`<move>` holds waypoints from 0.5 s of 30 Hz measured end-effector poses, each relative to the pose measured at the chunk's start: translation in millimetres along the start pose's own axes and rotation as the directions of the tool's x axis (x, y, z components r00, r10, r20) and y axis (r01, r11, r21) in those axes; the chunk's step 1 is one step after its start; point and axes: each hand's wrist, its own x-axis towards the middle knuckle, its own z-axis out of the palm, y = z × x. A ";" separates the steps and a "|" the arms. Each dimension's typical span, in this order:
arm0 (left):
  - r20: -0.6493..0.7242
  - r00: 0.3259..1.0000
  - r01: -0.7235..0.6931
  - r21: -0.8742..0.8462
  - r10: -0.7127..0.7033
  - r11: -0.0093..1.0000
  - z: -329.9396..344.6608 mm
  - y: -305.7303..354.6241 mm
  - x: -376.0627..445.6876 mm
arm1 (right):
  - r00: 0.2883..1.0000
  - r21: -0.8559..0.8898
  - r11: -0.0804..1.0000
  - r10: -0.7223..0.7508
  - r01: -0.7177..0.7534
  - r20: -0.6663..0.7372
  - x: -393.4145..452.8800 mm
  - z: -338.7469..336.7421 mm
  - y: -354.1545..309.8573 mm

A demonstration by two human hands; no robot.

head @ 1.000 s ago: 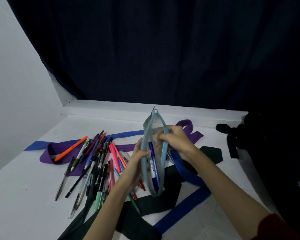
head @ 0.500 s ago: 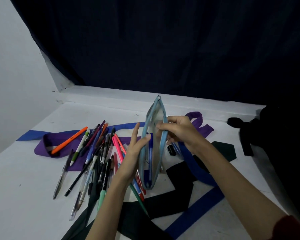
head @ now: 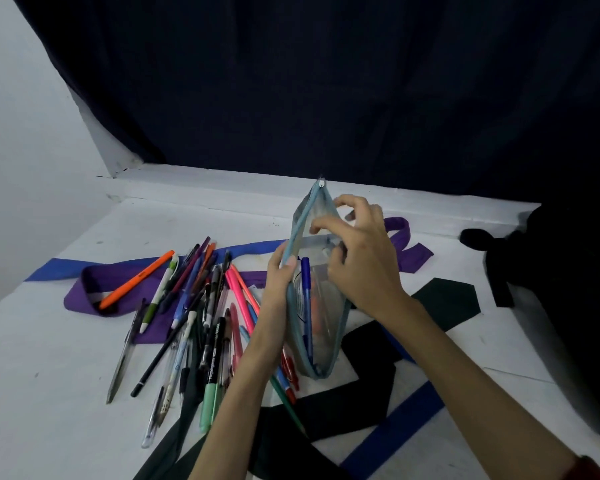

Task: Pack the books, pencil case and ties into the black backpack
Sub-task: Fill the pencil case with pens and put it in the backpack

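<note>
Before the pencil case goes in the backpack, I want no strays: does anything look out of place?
Yes. Many pens lie scattered loose on the white table, over the purple tie, while the open pencil case holds only a few.

Head-worn, looking forward and down, close over the white table (head: 42, 393). Dark curtain (head: 326, 81) behind the table.
</note>
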 end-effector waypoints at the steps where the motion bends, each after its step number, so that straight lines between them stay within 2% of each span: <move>1: 0.021 1.000 0.004 0.019 -0.005 1.000 -0.1 0.2 0.0 | 1.000 -0.047 0.999 -0.015 0.015 0.010 0.7 1.1 -2.0; 3: 0.087 0.996 0.014 0.012 -0.015 1.000 -0.4 -2.3 0.0 | 0.984 -0.098 0.995 0.048 -0.031 0.171 5.3 1.1 -4.5; 5: 0.120 0.992 0.030 -0.054 -0.024 0.998 -0.8 -7.3 -0.9 | 0.903 -0.061 0.988 0.151 -0.139 0.402 9.6 -3.9 -8.7; 7: 0.115 0.993 0.047 -0.112 -0.034 0.993 -1.1 -9.9 -1.5 | 0.849 -0.032 0.983 0.172 -0.180 0.500 10.9 -6.9 -10.1; 9: 0.091 0.995 0.054 -0.141 -0.041 0.988 -3.2 -14.0 1.0 | 0.875 0.021 0.981 0.161 -0.191 0.456 10.6 -8.9 -5.1; 11: 0.075 0.996 0.065 -0.126 -0.056 0.990 -6.9 -16.7 3.6 | 0.916 0.162 0.955 0.177 -0.248 0.359 11.6 -12.6 5.0; 13: 0.063 0.994 0.099 -0.118 -0.092 0.988 -13.1 -17.5 5.7 | 0.942 0.349 0.893 0.190 -0.283 0.277 12.7 -18.8 15.7; 15: 0.040 0.990 0.142 -0.143 -0.137 0.980 -20.8 -17.8 7.2 | 0.931 0.495 0.794 0.242 -0.352 0.274 16.3 -26.5 25.6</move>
